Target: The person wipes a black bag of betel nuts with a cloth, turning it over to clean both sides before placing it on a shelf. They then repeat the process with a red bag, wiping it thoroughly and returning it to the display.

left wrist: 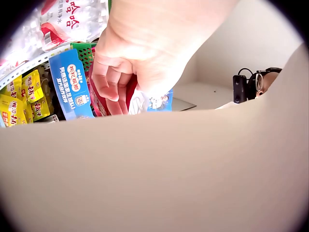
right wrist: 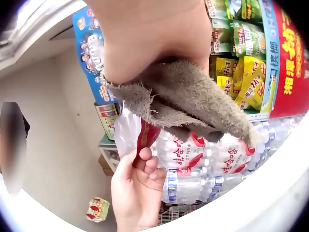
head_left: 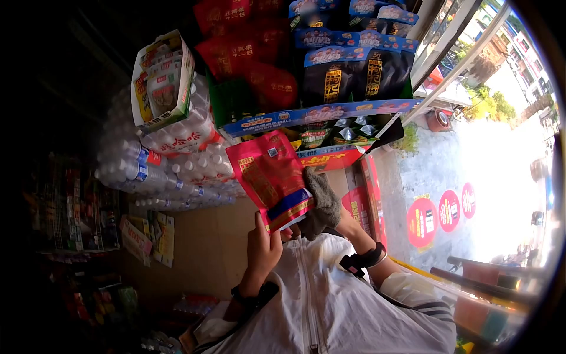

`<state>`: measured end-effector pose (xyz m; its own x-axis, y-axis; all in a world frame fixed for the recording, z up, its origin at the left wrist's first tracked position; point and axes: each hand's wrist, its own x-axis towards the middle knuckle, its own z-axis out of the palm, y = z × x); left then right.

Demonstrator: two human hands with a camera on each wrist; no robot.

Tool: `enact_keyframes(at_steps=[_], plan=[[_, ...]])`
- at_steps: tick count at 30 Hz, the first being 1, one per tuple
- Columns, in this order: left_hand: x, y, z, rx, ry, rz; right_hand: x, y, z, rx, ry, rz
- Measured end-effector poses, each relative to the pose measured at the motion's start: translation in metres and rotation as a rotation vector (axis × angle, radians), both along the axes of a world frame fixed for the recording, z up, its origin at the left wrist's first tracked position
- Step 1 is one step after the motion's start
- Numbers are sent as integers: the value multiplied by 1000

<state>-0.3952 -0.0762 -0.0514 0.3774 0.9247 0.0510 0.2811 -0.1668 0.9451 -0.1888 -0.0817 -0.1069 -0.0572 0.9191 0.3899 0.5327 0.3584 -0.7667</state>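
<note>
A red pouch [head_left: 271, 177] with gold print and a blue band near its lower end is held up in front of the chest. My bare left hand [head_left: 263, 243] pinches its lower corner between thumb and fingers. In the right wrist view the same left hand [right wrist: 140, 186] grips the pouch's edge, by a clear plastic part [right wrist: 126, 128]. My right hand [right wrist: 154, 41] holds a grey, frayed cloth [head_left: 322, 203] against the pouch's right side. The cloth covers most of the right hand's fingers.
A display box [head_left: 259, 125] in front holds red pouches [head_left: 233, 56] and black pouches [head_left: 327, 79], with smaller packets below. Shrink-wrapped water bottles [head_left: 194, 168] are stacked at left, an open carton [head_left: 183, 109] on top. Round red stickers [head_left: 422, 222] mark the pavement outside at right.
</note>
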Motion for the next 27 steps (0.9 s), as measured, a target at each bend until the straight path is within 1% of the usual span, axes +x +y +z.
enact_keyframes(at_steps=[2,4,6,7,8,9,10,11,12,13,15,16,17,18,19,20,21,23,24,26,27], plan=[[0,1,0,-37,-25,-5,-3,-2,15,-92,284,80],[-2,1,-2,-77,-49,-7,-1,-2,16,-79,236,91],[-5,0,-2,-79,28,14,-2,-2,22,-64,188,103],[-5,1,-5,-73,27,15,-5,-4,29,-152,323,91],[-5,2,-10,-80,-78,68,-7,-5,33,-239,457,78],[-4,3,-12,-87,-184,119,-10,-5,34,-233,457,79],[-4,5,-9,-81,-185,117,-13,-5,35,-158,382,29],[-3,8,-5,-86,-253,132,-15,-4,35,-84,307,-21],[-2,10,-2,-93,-321,146,-17,-3,37,-81,307,-23],[-1,10,-1,-91,-321,144,-18,-3,37,-55,294,-26],[4,9,0,-9,-388,194,-19,-3,37,-27,278,-32],[2,11,-2,-7,-390,191,-21,-5,33,-73,331,-71],[-2,13,-5,58,-239,125,-23,-6,31,-119,384,-110],[-5,15,-6,123,-87,60,-25,-5,31,-116,384,-111],[-4,15,-6,125,-88,58,-27,-5,32,-137,477,-166],[-2,14,-5,128,-79,99,-27,-5,33,-157,569,-223],[-1,13,-4,130,-71,140,-28,-6,30,-154,569,-225],[-1,12,1,104,-75,143,-28,-4,23,-75,466,-243],[-2,12,2,76,-78,149,-25,-4,21,-73,466,-244],[-4,14,-1,105,-87,145,-17,-3,22,-99,398,-66],[-4,15,-2,132,-97,141,-16,-2,24,-98,397,-68]])
